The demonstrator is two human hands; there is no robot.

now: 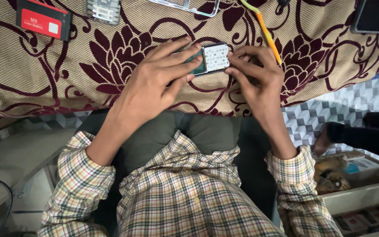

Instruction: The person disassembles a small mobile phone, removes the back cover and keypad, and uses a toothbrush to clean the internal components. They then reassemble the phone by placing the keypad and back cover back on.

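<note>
A small keypad phone (212, 58) with its front cover off lies on a beige cloth with a dark red flower pattern (66, 74). Its white key grid and a bit of its screen show. My left hand (156, 83) covers the phone's left part, fingers spread over the screen end. My right hand (255, 72) pinches the phone's right end with fingertips. Both hands hold the phone between them.
A black and red phone battery (43, 19) lies at the far left. A keypad part (104, 9), a clear frame (194, 6) and a yellow-orange tool (266, 33) lie along the far edge. A dark phone (373, 15) sits far right. Open drawers (356, 184) stand at lower right.
</note>
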